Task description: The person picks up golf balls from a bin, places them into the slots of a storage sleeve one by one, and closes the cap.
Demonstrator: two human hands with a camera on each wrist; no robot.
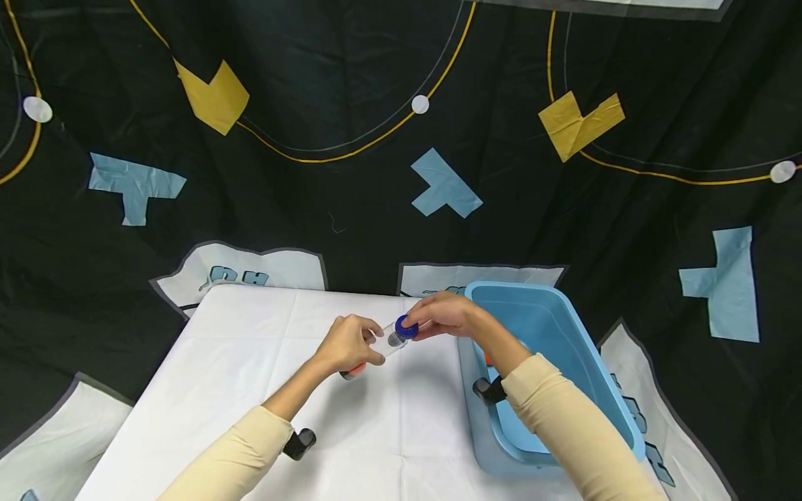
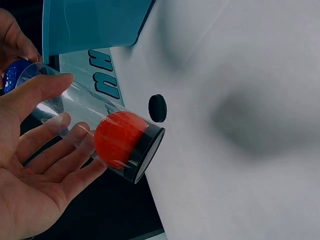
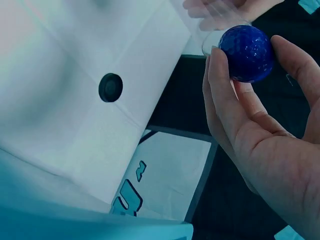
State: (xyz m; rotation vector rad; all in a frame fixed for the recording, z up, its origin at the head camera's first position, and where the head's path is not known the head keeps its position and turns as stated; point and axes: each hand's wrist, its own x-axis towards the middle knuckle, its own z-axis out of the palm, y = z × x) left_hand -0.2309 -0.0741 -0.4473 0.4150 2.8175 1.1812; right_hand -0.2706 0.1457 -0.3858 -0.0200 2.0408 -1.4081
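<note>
My left hand (image 1: 347, 342) holds a clear plastic tube (image 2: 82, 102) at a slant, thumb on one side and fingers on the other. Inside its lower end sits an orange ball (image 2: 117, 139), against a black end cap (image 2: 148, 156). With thumb and fingertips my right hand (image 1: 447, 313) pinches a shiny blue ball (image 3: 246, 53) right at the tube's upper, open end. A loose round black cap (image 3: 110, 87) lies on the white table below; from the head it shows through the tube.
To the right on the white table (image 1: 301, 396) stands a blue plastic bin (image 1: 557, 341), under my right forearm. Something orange (image 1: 487, 359) shows inside it. A dark cloth (image 1: 351, 229) with tape pieces hangs behind the table.
</note>
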